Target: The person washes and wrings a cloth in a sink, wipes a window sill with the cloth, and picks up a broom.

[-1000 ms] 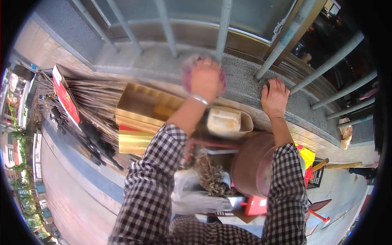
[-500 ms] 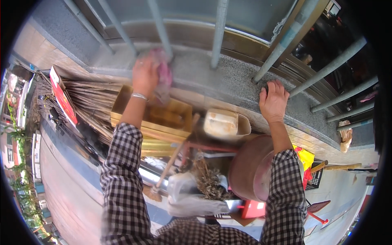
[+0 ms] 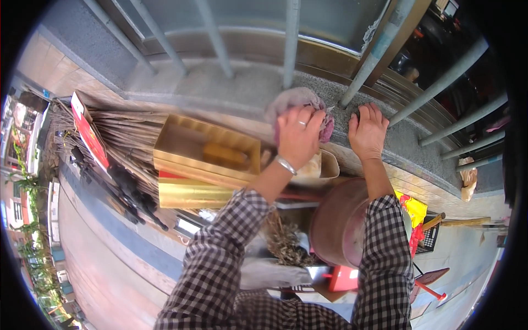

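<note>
Under my left hand is a bunched grey-and-pink cloth, pressed on the grey stone window ledge close to a metal bar. The fingers curl over the cloth, hiding part of it. My right hand rests on the ledge's edge farther right, between two bars, its fingers draped over the stone and holding nothing. Both forearms wear black-and-white checked sleeves.
Below the ledge stand a gold open box, a cream plastic container partly behind my left wrist, a brown round drum and a bundle of sticks. A window lies behind the bars.
My left hand has slid right along the ledge with the cloth, from near the left bars to close beside my right hand. The right hand stays in place.
</note>
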The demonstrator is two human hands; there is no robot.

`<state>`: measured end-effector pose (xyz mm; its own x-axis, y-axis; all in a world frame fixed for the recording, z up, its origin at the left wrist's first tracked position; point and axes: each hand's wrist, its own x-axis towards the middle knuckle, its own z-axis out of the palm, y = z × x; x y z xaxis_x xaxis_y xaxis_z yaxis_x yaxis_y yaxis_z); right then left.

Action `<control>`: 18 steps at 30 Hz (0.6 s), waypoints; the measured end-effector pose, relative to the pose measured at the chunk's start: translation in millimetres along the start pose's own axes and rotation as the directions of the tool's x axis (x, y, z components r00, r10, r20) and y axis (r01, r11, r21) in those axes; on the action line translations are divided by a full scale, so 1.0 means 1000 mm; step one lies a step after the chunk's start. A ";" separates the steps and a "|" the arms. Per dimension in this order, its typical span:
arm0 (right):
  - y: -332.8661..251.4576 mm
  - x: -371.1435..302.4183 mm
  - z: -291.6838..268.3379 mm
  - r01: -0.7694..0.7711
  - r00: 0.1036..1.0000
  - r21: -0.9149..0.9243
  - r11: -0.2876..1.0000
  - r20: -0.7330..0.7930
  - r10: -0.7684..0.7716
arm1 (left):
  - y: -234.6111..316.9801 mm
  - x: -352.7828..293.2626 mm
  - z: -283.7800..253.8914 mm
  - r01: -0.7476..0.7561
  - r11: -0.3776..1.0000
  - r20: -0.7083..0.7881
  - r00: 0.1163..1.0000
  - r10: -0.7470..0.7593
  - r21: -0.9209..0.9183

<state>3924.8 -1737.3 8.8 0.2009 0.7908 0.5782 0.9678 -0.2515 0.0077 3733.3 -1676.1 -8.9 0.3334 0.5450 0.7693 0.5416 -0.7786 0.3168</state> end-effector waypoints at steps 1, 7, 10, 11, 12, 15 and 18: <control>-0.001 0.000 0.000 0.013 1.000 0.012 1.000 -0.005 -0.012 | -0.008 -0.004 -0.004 -0.116 0.993 0.022 0.993 0.117 -0.037; 0.003 -0.002 -0.003 -0.005 1.000 -0.012 1.000 0.026 0.005 | -0.122 -0.009 -0.070 -0.089 0.971 0.037 0.996 0.083 0.220; 0.002 -0.002 -0.003 0.011 1.000 -0.017 1.000 0.011 -0.011 | -0.170 -0.005 -0.104 -0.024 0.950 0.059 0.998 0.006 0.311; 0.001 -0.002 -0.002 -0.003 1.000 -0.017 1.000 0.015 0.004 | -0.181 -0.004 -0.110 -0.026 0.947 0.059 0.998 0.008 0.321; 0.001 -0.002 -0.003 -0.006 1.000 -0.017 1.000 0.013 0.006 | -0.190 -0.002 -0.113 0.006 0.954 0.084 0.996 -0.033 0.300; 0.003 -0.002 -0.001 0.011 1.000 0.006 1.000 0.021 -0.011 | -0.219 0.013 -0.127 0.070 0.943 0.052 0.994 -0.091 0.327; 0.001 0.000 -0.002 0.014 1.000 0.014 1.000 0.006 -0.014 | -0.224 0.041 -0.132 0.397 0.638 -0.073 0.879 -0.471 0.660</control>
<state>3925.6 -1738.4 10.7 0.1883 0.7977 0.5729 0.9725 -0.2327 0.0043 3523.6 -1520.0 24.9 -0.0185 0.8232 0.5674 0.9871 -0.0752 0.1412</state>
